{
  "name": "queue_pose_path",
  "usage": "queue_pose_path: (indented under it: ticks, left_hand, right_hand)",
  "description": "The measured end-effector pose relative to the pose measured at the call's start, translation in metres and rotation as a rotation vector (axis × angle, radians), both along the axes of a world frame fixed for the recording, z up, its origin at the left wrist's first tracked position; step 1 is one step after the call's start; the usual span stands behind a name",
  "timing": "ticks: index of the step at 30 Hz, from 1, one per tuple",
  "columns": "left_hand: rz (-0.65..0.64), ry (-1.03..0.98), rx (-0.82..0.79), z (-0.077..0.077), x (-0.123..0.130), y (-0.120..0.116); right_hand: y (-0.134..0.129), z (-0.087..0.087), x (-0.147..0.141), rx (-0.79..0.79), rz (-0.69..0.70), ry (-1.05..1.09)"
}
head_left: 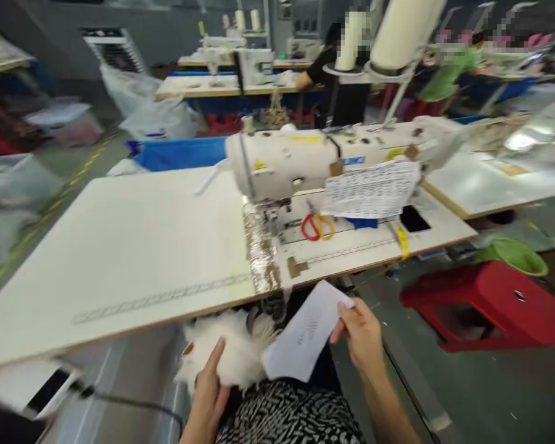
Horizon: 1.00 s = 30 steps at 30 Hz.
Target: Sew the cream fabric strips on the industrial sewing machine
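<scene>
My left hand [209, 385] is closed on a fluffy white furry piece [234, 351] just below the table's front edge, the thumb lying on top of it. A small brown spot shows at the piece's left end. Between finger and thumb, my right hand [358, 333] pinches the upper right corner of a white paper sheet [300, 336] with some dark print. The sheet's lower left corner meets or overlaps the fur. Above both hands stands a white sewing machine [282, 161] on a white table [166, 228].
Scissors [317, 226] with red and yellow handles lie beside the needle area. A printed sheet [372, 188] hangs on the machine, near a black phone [415, 218]. A red stool [490, 302] stands at right, thread cones [400, 34] above. Co-workers sit farther back.
</scene>
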<state>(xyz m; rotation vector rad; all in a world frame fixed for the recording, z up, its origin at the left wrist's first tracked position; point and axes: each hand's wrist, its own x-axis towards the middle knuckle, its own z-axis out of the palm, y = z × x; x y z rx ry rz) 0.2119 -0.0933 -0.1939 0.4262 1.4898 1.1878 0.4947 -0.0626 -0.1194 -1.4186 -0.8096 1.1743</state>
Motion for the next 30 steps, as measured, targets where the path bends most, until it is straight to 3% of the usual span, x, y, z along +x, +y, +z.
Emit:
queue_pose_path:
  ticks: [2, 5, 9, 15, 17, 20, 22, 24, 27, 30]
  left_hand:
    - [0.130, -0.050, -0.018, 0.001, -0.004, -0.018]
    - [0.219, -0.065, 0.077, -0.002, -0.005, -0.023]
    - [0.264, -0.172, 0.156, -0.008, -0.007, -0.029]
    - [0.311, -0.380, -0.027, 0.000, -0.004, -0.036]
    - [0.356, -0.399, -0.053, 0.004, -0.002, -0.034]
    - [0.395, -0.440, -0.055, 0.008, 0.001, -0.031]
    - [0.397, -0.475, -0.036, 0.010, 0.002, -0.030]
    - [0.392, -0.505, -0.032, 0.012, 0.004, -0.030]
    - [0.403, -0.516, -0.068, 0.015, 0.006, -0.030]
    - [0.400, -0.525, -0.125, 0.014, 0.004, -0.037]
  right_hand:
    - [-0.005, -0.016, -0.045, -0.069, 0.140, 0.022]
    - [0.000, -0.030, -0.085, -0.120, 0.268, 0.017]
    - [0.008, -0.037, -0.107, -0.139, 0.318, -0.016]
    - [0.004, -0.047, -0.123, -0.148, 0.292, -0.047]
    - [-0.006, -0.044, -0.124, -0.030, 0.233, -0.204]
    - [-0.027, -0.035, -0.126, 0.354, 0.193, -0.607]
    - [-0.039, -0.031, -0.130, 0.546, 0.326, -0.820]
    - [-0.044, -0.033, -0.135, 0.588, 0.490, -0.960]
    - [-0.040, -0.043, -0.141, 0.488, 0.639, -1.041]
    - [-0.034, -0.055, -0.144, 0.334, 0.812, -0.927]
